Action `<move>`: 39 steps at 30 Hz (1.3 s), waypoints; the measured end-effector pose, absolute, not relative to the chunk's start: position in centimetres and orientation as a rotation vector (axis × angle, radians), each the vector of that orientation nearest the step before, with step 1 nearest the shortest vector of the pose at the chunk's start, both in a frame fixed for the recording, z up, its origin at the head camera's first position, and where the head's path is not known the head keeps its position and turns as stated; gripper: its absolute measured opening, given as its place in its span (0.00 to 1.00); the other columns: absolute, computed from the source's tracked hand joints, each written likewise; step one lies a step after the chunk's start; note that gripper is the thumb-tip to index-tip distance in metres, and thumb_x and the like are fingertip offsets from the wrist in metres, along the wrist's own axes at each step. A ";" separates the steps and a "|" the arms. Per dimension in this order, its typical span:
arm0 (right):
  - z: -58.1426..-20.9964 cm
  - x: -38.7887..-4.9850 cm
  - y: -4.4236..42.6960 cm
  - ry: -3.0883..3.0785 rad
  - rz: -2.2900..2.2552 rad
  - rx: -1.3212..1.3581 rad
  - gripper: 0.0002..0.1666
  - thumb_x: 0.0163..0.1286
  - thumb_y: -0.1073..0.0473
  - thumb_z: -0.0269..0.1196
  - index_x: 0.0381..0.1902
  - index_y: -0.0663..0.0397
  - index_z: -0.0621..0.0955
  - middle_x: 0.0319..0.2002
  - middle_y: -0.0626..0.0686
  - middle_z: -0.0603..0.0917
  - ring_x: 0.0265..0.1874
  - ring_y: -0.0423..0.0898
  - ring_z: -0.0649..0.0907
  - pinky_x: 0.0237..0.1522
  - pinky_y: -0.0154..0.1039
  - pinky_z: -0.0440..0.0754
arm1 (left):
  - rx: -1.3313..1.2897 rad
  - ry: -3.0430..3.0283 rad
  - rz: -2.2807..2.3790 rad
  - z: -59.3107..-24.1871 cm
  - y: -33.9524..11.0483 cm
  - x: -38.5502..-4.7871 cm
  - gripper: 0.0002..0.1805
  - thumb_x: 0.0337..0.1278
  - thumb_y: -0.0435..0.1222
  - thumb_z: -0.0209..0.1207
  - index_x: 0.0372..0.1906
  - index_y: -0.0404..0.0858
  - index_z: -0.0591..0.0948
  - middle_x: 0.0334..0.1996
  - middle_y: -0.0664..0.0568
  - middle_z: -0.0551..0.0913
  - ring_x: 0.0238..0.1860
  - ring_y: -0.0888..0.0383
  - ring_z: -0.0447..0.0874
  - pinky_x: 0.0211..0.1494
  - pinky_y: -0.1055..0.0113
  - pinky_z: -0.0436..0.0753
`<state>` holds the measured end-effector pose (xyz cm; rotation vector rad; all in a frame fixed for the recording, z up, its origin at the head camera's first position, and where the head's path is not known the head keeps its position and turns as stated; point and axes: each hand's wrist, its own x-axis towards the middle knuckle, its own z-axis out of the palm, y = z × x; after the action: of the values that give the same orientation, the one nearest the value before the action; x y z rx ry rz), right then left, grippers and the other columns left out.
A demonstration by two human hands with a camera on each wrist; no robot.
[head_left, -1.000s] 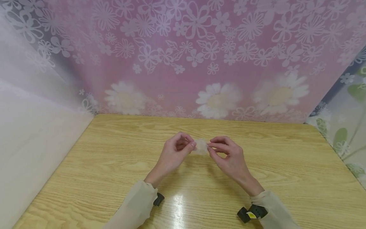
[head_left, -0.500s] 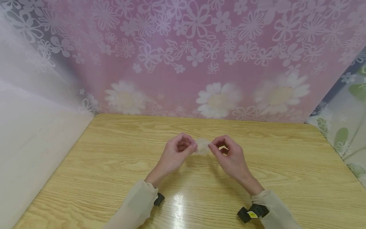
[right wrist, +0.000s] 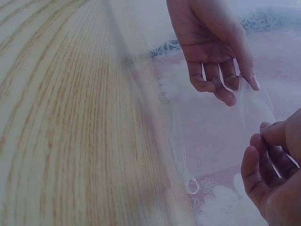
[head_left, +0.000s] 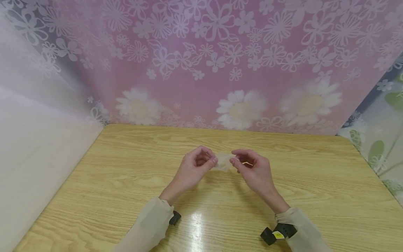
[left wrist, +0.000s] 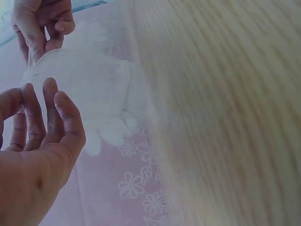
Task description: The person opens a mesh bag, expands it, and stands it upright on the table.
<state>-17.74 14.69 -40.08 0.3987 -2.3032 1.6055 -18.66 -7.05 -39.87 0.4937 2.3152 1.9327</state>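
Currently in hand: thin see-through sheet [head_left: 223,161], stretched between both hands above the middle of the tabletop [head_left: 126,182]; material unclear.
Left hand [head_left: 196,164]: grip clamped on the sheet's left edge, thumb against index finger; other fingers bent, spread apart in the left wrist view.
Right hand [head_left: 255,169]: grip clamped on the sheet's right edge, thumb and index together in the right wrist view.
Sheet corner: small loop shape in both wrist views; can't tell what it is.
Sleeves: pale beige, left [head_left: 148,224] and right [head_left: 303,229].
Wrists: black band on each, left [head_left: 175,218], right [head_left: 285,230] with yellow label [head_left: 278,235].
Far side: pink flowered cloth [head_left: 189,84] behind the tabletop.
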 end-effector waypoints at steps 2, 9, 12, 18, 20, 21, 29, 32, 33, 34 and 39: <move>-40.1 -17.7 14.8 -2.314 1.605 0.412 0.11 0.68 0.66 0.69 0.48 0.61 0.87 0.33 0.58 0.85 0.26 0.41 0.83 0.29 0.29 0.85 | 0.498 2.310 1.931 -39.9 -7.1 -18.7 0.05 0.71 0.40 0.62 0.46 0.46 0.82 0.41 0.49 0.89 0.48 0.39 0.88 0.50 0.55 0.86; -40.2 -17.7 14.9 -2.339 1.659 0.449 0.10 0.71 0.63 0.67 0.48 0.61 0.88 0.38 0.55 0.81 0.29 0.47 0.83 0.32 0.34 0.88 | 0.494 2.297 1.934 -39.8 -7.1 -18.7 0.05 0.71 0.40 0.62 0.46 0.45 0.82 0.41 0.49 0.88 0.48 0.39 0.88 0.50 0.54 0.86; -40.3 -17.8 14.9 -2.324 1.692 0.459 0.10 0.72 0.63 0.67 0.46 0.65 0.87 0.40 0.56 0.80 0.30 0.43 0.83 0.32 0.34 0.88 | 0.493 2.296 1.939 -39.8 -7.1 -18.7 0.05 0.71 0.40 0.62 0.47 0.45 0.82 0.41 0.49 0.88 0.48 0.39 0.88 0.51 0.52 0.86; -40.5 -17.9 14.9 -2.305 1.736 0.488 0.04 0.70 0.66 0.68 0.39 0.64 0.85 0.40 0.55 0.80 0.31 0.40 0.87 0.31 0.37 0.89 | 0.499 2.277 1.962 -39.7 -7.0 -18.7 0.06 0.71 0.39 0.62 0.47 0.44 0.81 0.41 0.48 0.88 0.48 0.39 0.88 0.51 0.51 0.87; -40.5 -17.9 14.9 -2.287 1.789 0.504 0.04 0.69 0.67 0.68 0.39 0.64 0.83 0.39 0.54 0.81 0.31 0.42 0.89 0.30 0.40 0.89 | 0.507 2.274 1.961 -39.8 -7.0 -18.7 0.06 0.71 0.38 0.62 0.47 0.43 0.81 0.41 0.47 0.88 0.48 0.38 0.88 0.51 0.53 0.87; -40.5 -17.9 14.8 -2.277 1.820 0.513 0.05 0.69 0.68 0.68 0.39 0.64 0.81 0.39 0.53 0.81 0.30 0.43 0.90 0.29 0.41 0.89 | 0.513 2.277 1.956 -39.8 -6.9 -18.7 0.06 0.71 0.38 0.62 0.48 0.42 0.81 0.41 0.47 0.88 0.48 0.38 0.88 0.50 0.55 0.87; -40.1 -17.6 14.9 -2.279 1.967 0.528 0.08 0.68 0.70 0.68 0.42 0.68 0.79 0.41 0.47 0.87 0.39 0.40 0.91 0.41 0.40 0.91 | 0.498 2.315 1.909 -39.7 -6.9 -18.5 0.08 0.71 0.41 0.62 0.50 0.45 0.82 0.40 0.48 0.89 0.47 0.40 0.89 0.46 0.64 0.85; -40.1 -17.6 15.1 -2.297 1.953 0.564 0.08 0.71 0.68 0.66 0.45 0.68 0.80 0.42 0.52 0.88 0.40 0.41 0.91 0.43 0.39 0.90 | 0.495 2.331 1.903 -39.7 -7.0 -18.6 0.07 0.71 0.42 0.63 0.48 0.47 0.83 0.39 0.50 0.88 0.47 0.41 0.89 0.47 0.62 0.85; -40.1 -17.6 15.2 -2.296 1.953 0.576 0.08 0.72 0.68 0.65 0.45 0.68 0.81 0.42 0.52 0.87 0.40 0.41 0.91 0.43 0.39 0.90 | 0.496 2.335 1.905 -39.7 -7.1 -18.6 0.07 0.71 0.42 0.63 0.48 0.47 0.83 0.39 0.51 0.88 0.47 0.41 0.89 0.47 0.61 0.85; -40.1 -17.6 15.2 -2.292 1.955 0.583 0.08 0.73 0.67 0.64 0.45 0.68 0.81 0.42 0.52 0.87 0.40 0.42 0.91 0.43 0.39 0.90 | 0.497 2.339 1.906 -39.8 -7.1 -18.6 0.07 0.71 0.43 0.63 0.48 0.48 0.83 0.39 0.51 0.88 0.46 0.41 0.89 0.47 0.60 0.85; -40.4 -17.7 15.1 -2.289 1.922 0.539 0.06 0.72 0.68 0.65 0.42 0.68 0.80 0.39 0.58 0.86 0.33 0.43 0.91 0.37 0.41 0.91 | 0.507 2.352 1.904 -39.9 -7.2 -18.7 0.05 0.70 0.42 0.63 0.46 0.48 0.83 0.37 0.51 0.88 0.45 0.40 0.88 0.45 0.60 0.84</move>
<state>-17.71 15.12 -40.38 0.5387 -2.2894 1.9222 -18.71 -7.16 -39.91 0.5073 2.3524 1.9038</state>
